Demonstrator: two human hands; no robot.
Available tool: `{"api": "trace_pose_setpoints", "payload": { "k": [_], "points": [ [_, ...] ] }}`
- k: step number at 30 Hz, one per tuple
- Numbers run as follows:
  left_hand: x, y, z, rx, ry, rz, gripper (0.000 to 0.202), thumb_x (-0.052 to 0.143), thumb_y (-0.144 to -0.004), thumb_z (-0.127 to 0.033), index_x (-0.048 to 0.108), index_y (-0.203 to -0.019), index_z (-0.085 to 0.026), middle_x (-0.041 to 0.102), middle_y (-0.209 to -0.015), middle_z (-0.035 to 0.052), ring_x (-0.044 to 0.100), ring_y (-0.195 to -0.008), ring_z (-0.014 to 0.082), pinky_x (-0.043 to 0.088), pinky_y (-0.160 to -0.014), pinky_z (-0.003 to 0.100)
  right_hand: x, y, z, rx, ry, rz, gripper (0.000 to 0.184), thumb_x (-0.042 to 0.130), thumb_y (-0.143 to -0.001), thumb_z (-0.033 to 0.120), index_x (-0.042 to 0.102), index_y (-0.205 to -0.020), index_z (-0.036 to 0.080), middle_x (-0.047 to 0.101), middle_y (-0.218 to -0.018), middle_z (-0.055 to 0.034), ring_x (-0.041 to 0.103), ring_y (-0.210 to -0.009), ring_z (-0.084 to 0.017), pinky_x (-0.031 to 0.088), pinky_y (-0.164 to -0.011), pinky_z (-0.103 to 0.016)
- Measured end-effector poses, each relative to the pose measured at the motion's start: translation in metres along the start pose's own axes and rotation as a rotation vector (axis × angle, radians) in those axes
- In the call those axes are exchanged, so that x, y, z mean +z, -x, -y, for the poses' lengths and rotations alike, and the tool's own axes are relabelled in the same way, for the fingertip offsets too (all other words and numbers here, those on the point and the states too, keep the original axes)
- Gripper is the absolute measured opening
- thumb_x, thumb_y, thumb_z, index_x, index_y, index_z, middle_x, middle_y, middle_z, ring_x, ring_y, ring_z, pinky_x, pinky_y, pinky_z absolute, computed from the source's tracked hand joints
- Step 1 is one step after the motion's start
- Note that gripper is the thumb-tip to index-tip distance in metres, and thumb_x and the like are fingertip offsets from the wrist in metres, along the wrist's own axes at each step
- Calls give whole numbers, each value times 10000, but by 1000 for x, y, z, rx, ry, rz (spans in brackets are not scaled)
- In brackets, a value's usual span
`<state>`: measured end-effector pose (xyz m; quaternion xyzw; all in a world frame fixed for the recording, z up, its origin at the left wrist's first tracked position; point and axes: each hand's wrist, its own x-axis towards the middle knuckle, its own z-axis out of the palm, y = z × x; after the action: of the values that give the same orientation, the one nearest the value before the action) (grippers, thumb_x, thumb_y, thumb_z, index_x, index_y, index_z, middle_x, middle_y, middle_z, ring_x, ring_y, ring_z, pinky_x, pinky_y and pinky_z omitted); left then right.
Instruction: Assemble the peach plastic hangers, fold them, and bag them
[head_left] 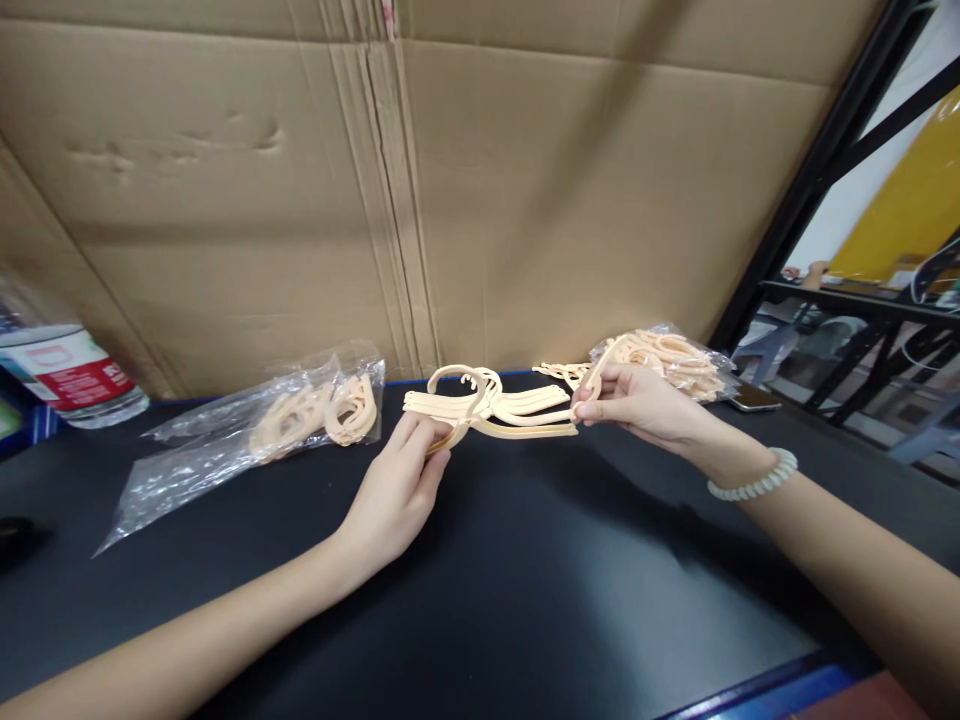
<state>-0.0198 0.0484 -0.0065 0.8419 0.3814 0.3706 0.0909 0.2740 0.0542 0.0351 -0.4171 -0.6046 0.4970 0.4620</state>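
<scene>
A bundle of several cream plastic hangers point(495, 405) is held level just above the black table point(525, 600). My left hand point(397, 490) pinches the bundle's left end, fingers closed on it. My right hand point(637, 405), with a pale bead bracelet point(754, 480) on its wrist, grips the right end between thumb and fingers. The hooks curl up in the middle of the bundle.
A clear plastic bag with hangers inside point(300, 420) lies to the left. Another bag of hangers point(667, 360) sits behind my right hand. A big cardboard sheet point(420, 180) stands at the back. A water bottle point(64, 375) lies far left; a phone point(754, 398) lies right.
</scene>
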Motion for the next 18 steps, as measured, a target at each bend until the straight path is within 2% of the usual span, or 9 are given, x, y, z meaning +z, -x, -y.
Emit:
{"api": "trace_pose_setpoints", "payload": {
  "k": [8, 12, 18],
  "points": [
    [-1, 0, -1, 11, -26, -36, 101, 417, -934, -159, 497, -939, -221, 525, -940, 28, 530, -855, 189, 452, -760, 307, -6, -4, -6, 18, -62, -72, 250, 863, -543, 212, 630, -619, 164, 660, -744, 18, 640, -681, -97, 531, -717, -248],
    [-3, 0, -2, 8, -22, -41, 103, 411, -936, -166, 498, -939, -221, 532, -942, 35, 532, -860, 195, 457, -765, 315, -3, -4, -7, 59, -125, -71, 284, 877, -534, 250, 631, -646, 160, 663, -783, 14, 685, -731, -135, 560, -763, -284],
    [-3, 1, -3, 3, -15, -40, 125, 398, -943, -150, 497, -961, -225, 526, -977, 42, 527, -893, 198, 460, -793, 324, 0, 0, -1, 73, -26, -24, 225, 835, -631, 288, 665, -693, 154, 688, -853, -32, 675, -809, -141, 561, -767, -264]
  ]
}}
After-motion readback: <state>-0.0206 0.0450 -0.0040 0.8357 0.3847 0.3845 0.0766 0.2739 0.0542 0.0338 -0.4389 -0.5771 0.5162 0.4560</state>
